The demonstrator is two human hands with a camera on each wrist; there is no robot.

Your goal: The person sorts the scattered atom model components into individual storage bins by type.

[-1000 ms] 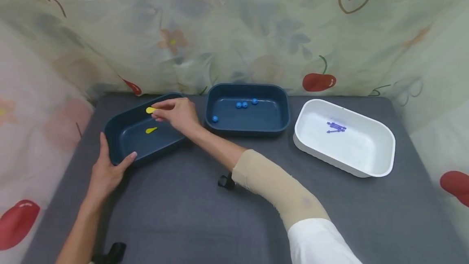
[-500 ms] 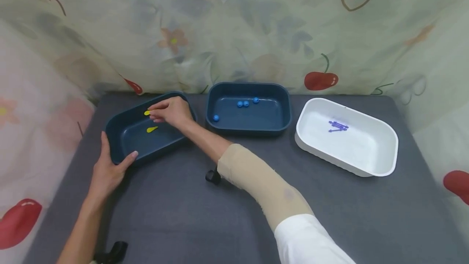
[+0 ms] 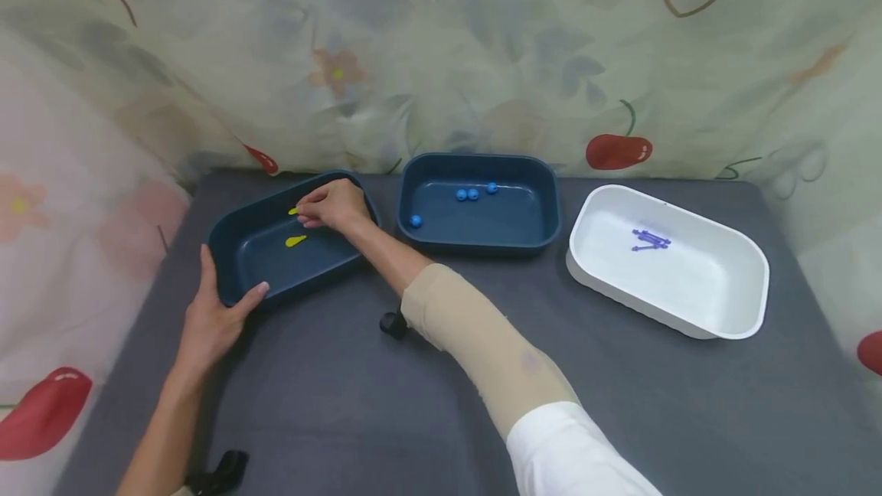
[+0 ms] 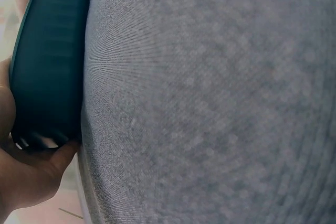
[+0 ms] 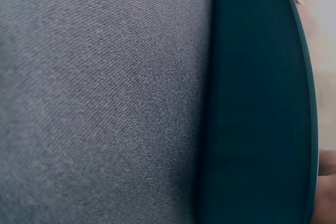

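Note:
My left hand (image 3: 212, 321) holds the near left corner of a dark blue tray (image 3: 265, 265), the thumb at its rim and the fingers along its end wall. In the left wrist view that hand (image 4: 29, 179) curls round the tray's end. Over the same tray, my right hand (image 3: 335, 205) pinches a small yellow teardrop-shaped piece (image 3: 292, 211), mostly covered by the fingertips. A second yellow teardrop-shaped piece (image 3: 295, 241) lies on the tray floor just nearer to me. The right wrist view shows mainly the tray's outer wall (image 5: 257, 103).
A second dark blue tray (image 3: 475, 230) with several blue beads (image 3: 462, 194) stands at the back middle. To its right sits a white tray (image 3: 717, 289) holding several purple stick-like pieces (image 3: 650, 240). Grey cloth (image 3: 331, 396) covers the table; a patterned curtain hangs behind.
The right hand has dipped a little lower into the left tray with the yellow piece, and less of the piece shows. The left hand keeps its hold. The head view has shifted slightly.

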